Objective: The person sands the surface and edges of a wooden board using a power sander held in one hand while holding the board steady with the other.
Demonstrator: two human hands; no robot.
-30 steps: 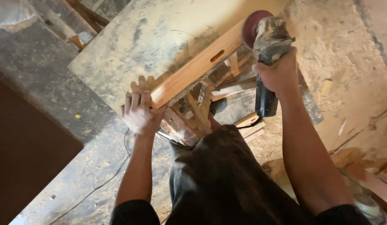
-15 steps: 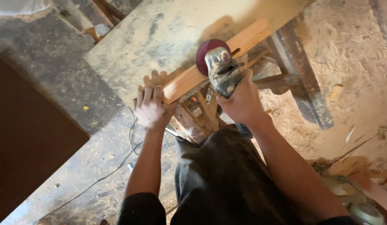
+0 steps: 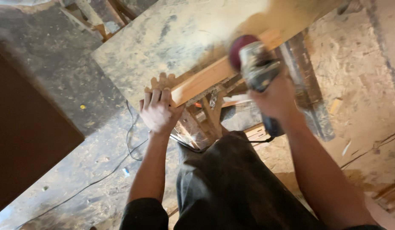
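A long pale wooden strip (image 3: 206, 79) lies along the near edge of a dusty workbench top (image 3: 172, 47). My left hand (image 3: 158, 111) presses on the strip's near end, fingers spread over the bench edge. My right hand (image 3: 276, 96) grips a grey angle grinder (image 3: 257, 68) with a dark red sanding disc (image 3: 240, 49). The disc sits against the strip, right of its middle. The grinder and my right hand are blurred.
Wooden trestle legs (image 3: 210, 115) stand under the bench. A dark beam (image 3: 308, 89) runs to the right of them. A black cable (image 3: 99, 179) trails over the sawdust-covered floor. A dark brown panel (image 3: 23, 127) lies at the left. Dark trousers (image 3: 231, 187) fill the bottom centre.
The grinder in my right hand has swept along the strip: from its far right end toward my left hand, then back to the right. My left hand has kept its hold on the strip's end.
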